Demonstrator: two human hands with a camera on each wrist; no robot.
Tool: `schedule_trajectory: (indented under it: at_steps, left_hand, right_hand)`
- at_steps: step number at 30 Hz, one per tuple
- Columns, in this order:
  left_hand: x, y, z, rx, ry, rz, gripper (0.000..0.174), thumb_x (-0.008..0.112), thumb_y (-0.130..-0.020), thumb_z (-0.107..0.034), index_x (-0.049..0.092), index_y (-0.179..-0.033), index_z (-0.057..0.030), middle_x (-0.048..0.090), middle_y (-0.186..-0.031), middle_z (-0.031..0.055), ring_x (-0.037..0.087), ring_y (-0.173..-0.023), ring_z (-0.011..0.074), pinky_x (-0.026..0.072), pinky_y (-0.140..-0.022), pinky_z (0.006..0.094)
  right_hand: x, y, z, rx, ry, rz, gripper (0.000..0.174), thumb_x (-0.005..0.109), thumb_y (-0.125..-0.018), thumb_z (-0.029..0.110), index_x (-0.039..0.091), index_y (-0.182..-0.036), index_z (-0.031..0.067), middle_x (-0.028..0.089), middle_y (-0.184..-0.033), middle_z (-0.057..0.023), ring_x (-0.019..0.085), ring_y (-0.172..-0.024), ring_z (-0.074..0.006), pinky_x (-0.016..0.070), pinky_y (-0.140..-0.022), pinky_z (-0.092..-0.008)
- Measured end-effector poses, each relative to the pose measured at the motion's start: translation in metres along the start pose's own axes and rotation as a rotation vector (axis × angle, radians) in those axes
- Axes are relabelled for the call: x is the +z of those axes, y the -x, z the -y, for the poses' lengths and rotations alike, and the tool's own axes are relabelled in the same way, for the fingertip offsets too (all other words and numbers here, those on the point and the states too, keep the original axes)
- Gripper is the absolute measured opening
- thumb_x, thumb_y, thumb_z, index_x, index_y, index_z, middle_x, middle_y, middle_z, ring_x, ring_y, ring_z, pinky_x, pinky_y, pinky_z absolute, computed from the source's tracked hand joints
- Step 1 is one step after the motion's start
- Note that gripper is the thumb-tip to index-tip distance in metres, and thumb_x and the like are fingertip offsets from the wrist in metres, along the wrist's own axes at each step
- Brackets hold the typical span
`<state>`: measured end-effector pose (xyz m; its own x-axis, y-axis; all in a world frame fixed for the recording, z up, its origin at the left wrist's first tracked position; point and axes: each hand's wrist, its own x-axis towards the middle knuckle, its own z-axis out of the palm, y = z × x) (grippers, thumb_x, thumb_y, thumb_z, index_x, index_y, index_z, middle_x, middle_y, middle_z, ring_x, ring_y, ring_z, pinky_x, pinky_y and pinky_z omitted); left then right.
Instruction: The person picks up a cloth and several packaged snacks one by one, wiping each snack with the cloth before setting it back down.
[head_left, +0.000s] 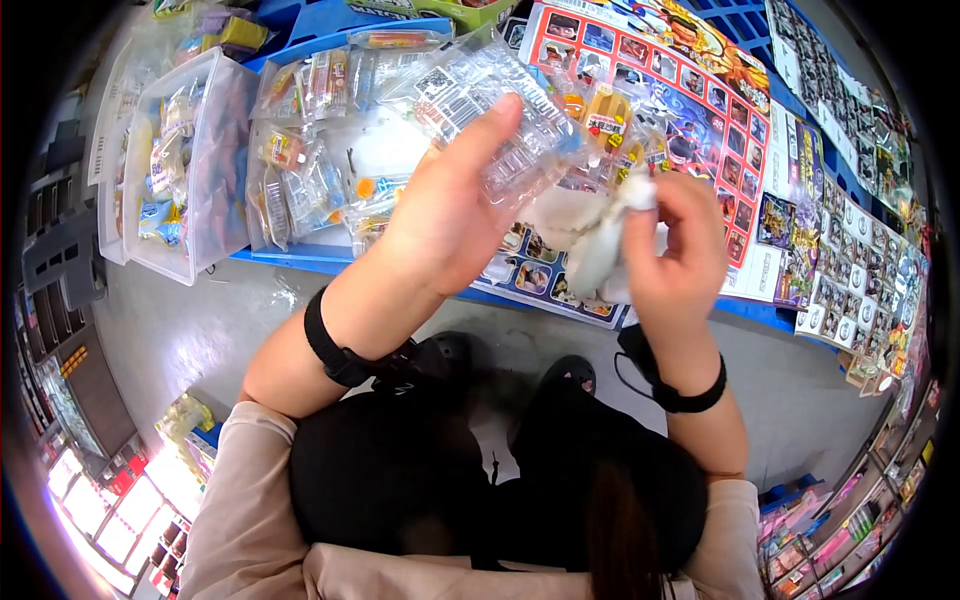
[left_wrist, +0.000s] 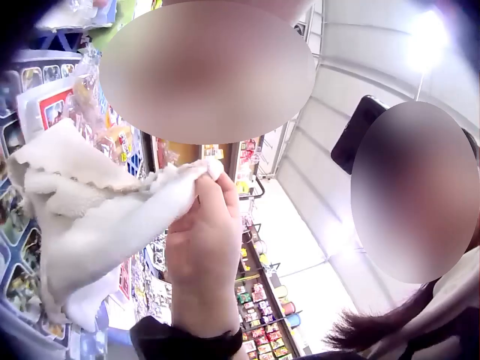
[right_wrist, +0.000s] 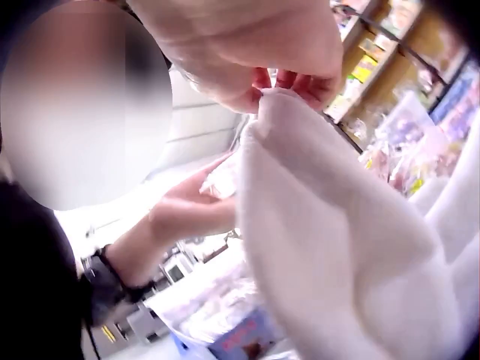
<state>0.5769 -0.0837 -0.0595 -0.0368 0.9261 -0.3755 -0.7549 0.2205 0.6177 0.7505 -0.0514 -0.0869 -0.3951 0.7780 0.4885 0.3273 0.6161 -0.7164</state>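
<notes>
In the head view my left hand point(head_left: 455, 195) holds a clear plastic packet point(head_left: 500, 120) with a printed barcode, thumb laid over its front. The packet is up above the goods on the table. My right hand point(head_left: 685, 250) pinches one corner of a soft white cloth point(head_left: 597, 255) between thumb and fingers. The cloth hangs down in loose folds, over the edge of a printed sheet in the head view. From the left wrist, the cloth point(left_wrist: 97, 225) shows a wavy edge. The right wrist view has it filling the front, below the pinching fingertips point(right_wrist: 307, 88).
Clear plastic bins point(head_left: 190, 170) of wrapped items stand at the left. Beside them a blue-edged tray point(head_left: 390, 150) holds several small bagged toys. Printed picture sheets point(head_left: 745, 200) cover the table to the right. Stocked shelves point(head_left: 860, 500) line the lower right.
</notes>
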Motion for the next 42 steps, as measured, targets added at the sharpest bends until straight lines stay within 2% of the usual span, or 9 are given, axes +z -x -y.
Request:
schedule_trajectory:
  at_steps: [2,4,11,12,14,16,23,29,42]
  left_hand:
    - [0.000,0.000,-0.002,-0.007,0.018,0.020,0.040,0.044,-0.092,-0.030,0.044,-0.123,-0.0045,0.051,-0.122,0.0094,0.048,-0.113,0.0208,0.0380,-0.097,0.0359]
    - [-0.002,-0.002,-0.001,0.017,0.032,0.054,0.043,0.044,-0.092,-0.033,0.041,-0.126,-0.0074,0.048,-0.126,0.0087,0.046,-0.114,0.0209,0.0363,-0.099,0.0346]
    - [0.010,0.001,0.004,0.097,0.008,0.000,0.042,0.048,-0.091,-0.033,0.043,-0.124,-0.0077,0.049,-0.124,0.0061,0.047,-0.113,0.0189,0.0361,-0.098,0.0337]
    - [0.008,-0.003,0.010,0.226,-0.069,0.056,0.042,0.051,-0.090,-0.032,0.044,-0.123,-0.0066,0.050,-0.122,0.0062,0.048,-0.112,0.0185,0.0371,-0.097,0.0343]
    - [0.005,-0.005,0.016,0.356,-0.147,0.114,0.043,0.055,-0.088,-0.031,0.045,-0.121,-0.0056,0.052,-0.120,0.0062,0.048,-0.111,0.0182,0.0381,-0.095,0.0350]
    - [0.005,-0.005,0.019,0.384,-0.148,0.022,0.032,0.063,-0.083,-0.016,0.053,-0.110,-0.0020,0.059,-0.104,0.0065,0.056,-0.094,0.0129,0.0444,-0.083,0.0286]
    - [0.008,0.000,0.020,0.372,-0.251,-0.042,0.031,0.067,-0.079,-0.013,0.056,-0.104,0.0004,0.062,-0.096,0.0063,0.058,-0.086,0.0126,0.0464,-0.077,0.0264]
    - [0.005,0.003,0.001,0.122,-0.505,0.034,0.035,0.072,-0.071,-0.005,0.059,-0.102,0.0023,0.064,-0.093,0.0072,0.060,-0.080,0.0116,0.0488,-0.069,0.0253]
    - [0.002,0.007,-0.001,0.052,-0.566,0.106,0.040,0.072,-0.072,-0.004,0.055,-0.108,0.0012,0.062,-0.098,0.0061,0.058,-0.087,0.0135,0.0470,-0.077,0.0272]
  right_hand:
    - [-0.003,0.001,-0.001,0.224,-0.238,-0.050,0.012,0.056,-0.083,0.002,0.055,-0.094,-0.0016,0.056,-0.094,-0.0100,0.056,-0.084,-0.0184,0.0456,-0.072,-0.0281]
    - [-0.002,0.000,-0.001,0.585,-0.767,-0.109,0.016,0.052,-0.088,0.005,0.051,-0.103,-0.0008,0.057,-0.097,-0.0081,0.055,-0.087,-0.0148,0.0447,-0.076,-0.0254]
    - [0.009,-0.006,0.003,0.951,-1.447,-0.134,0.021,0.044,-0.092,0.008,0.044,-0.113,0.0024,0.053,-0.111,-0.0105,0.054,-0.103,-0.0209,0.0455,-0.092,-0.0374]
    - [0.011,-0.007,0.005,1.032,-1.561,-0.120,0.021,0.044,-0.092,0.009,0.043,-0.112,0.0032,0.053,-0.112,-0.0106,0.053,-0.104,-0.0211,0.0452,-0.092,-0.0375]
    - [0.016,-0.008,0.013,1.023,-1.588,-0.132,0.021,0.044,-0.092,0.010,0.043,-0.112,0.0033,0.052,-0.113,-0.0107,0.053,-0.104,-0.0210,0.0451,-0.092,-0.0371]
    - [0.020,-0.008,0.019,1.012,-1.611,-0.147,0.020,0.044,-0.093,0.010,0.043,-0.112,0.0034,0.052,-0.114,-0.0109,0.053,-0.104,-0.0209,0.0450,-0.092,-0.0367]
    - [0.030,-0.010,0.028,0.898,-1.308,-0.254,0.019,0.052,-0.087,0.001,0.043,-0.103,-0.0004,0.056,-0.100,-0.0106,0.057,-0.090,-0.0168,0.0482,-0.079,-0.0300]
    - [0.028,-0.010,0.024,0.978,-1.256,-0.301,0.017,0.053,-0.082,-0.005,0.044,-0.096,-0.0006,0.058,-0.090,-0.0109,0.058,-0.077,-0.0143,0.0489,-0.069,-0.0269]
    - [0.020,-0.014,0.020,0.998,-1.229,-0.420,0.022,0.053,-0.080,-0.006,0.043,-0.098,-0.0014,0.056,-0.093,-0.0131,0.059,-0.081,-0.0184,0.0494,-0.075,-0.0317]
